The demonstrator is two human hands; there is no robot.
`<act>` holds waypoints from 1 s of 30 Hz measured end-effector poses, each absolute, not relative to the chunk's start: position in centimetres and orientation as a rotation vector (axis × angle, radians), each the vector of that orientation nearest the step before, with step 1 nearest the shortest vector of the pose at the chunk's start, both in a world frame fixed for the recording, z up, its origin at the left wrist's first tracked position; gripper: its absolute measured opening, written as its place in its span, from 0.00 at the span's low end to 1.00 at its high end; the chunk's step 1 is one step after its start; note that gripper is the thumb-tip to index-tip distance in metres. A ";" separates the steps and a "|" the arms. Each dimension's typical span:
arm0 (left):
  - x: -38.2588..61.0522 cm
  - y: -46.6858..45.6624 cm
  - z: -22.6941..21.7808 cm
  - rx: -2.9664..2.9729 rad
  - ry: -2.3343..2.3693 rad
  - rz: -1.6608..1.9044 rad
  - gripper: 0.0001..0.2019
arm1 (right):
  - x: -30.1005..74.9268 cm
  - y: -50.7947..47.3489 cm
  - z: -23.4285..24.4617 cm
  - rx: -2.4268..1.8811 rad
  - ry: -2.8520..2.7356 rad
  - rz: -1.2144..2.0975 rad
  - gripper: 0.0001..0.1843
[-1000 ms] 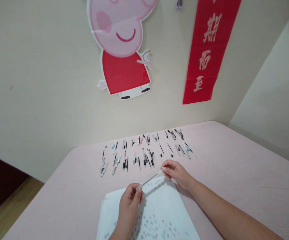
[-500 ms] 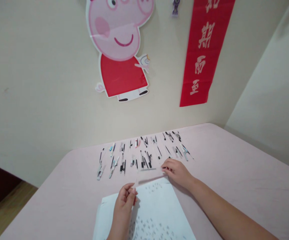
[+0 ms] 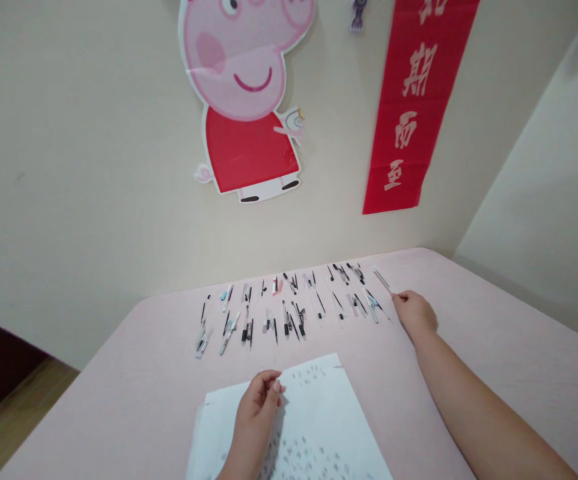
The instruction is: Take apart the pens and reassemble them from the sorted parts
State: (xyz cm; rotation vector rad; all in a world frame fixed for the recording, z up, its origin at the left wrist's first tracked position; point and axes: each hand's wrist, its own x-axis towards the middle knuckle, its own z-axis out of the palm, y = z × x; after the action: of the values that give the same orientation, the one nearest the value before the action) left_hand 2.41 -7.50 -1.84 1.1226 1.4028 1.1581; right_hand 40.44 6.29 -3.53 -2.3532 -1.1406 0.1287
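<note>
My right hand (image 3: 417,319) reaches out at the far right end of the laid-out pen parts. Its fingers are pinched on the near end of a slim, pale grey pen barrel (image 3: 382,280), which points away toward the wall. Over the white sheet of paper (image 3: 326,413) hovers my left hand (image 3: 257,408), its fingers curled and thumb pressed to them; whatever it may hold is too small to make out. Dark handwritten marks cover parts of the sheet. Beyond it lie two rows of taken-apart pens (image 3: 296,320), with dark refills, caps and clear barrels in small groups.
A pink cloth covers the table (image 3: 133,400), whose far edge meets the wall. A cartoon pig cutout (image 3: 253,150) and a red banner (image 3: 409,127) with white characters hang above. Wooden floor (image 3: 23,400) shows at the lower left.
My right hand has moved from above the paper's top edge out to the right end of the rows, carrying the pen barrel. My left hand has stayed nearly in place.
</note>
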 end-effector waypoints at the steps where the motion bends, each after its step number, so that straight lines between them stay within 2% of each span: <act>1: 2.4 -7.5 -1.8 1.127 1.404 1.158 0.18 | 40.4 6.6 -3.5 -2.381 -1.149 0.126 0.19; 16: 2.8 -7.3 -1.3 1.126 1.402 1.145 0.18 | 40.2 11.9 -3.5 -2.466 -1.261 0.078 0.18; 30: 2.6 -7.3 -1.7 1.161 1.382 1.126 0.18 | 40.1 9.9 -3.7 -2.288 -1.251 0.049 0.22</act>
State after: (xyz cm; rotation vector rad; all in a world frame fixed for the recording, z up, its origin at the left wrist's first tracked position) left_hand 2.63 -7.31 -1.66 1.1611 1.3823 1.1260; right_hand 40.06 9.93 -3.73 -2.2879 -1.2512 0.0488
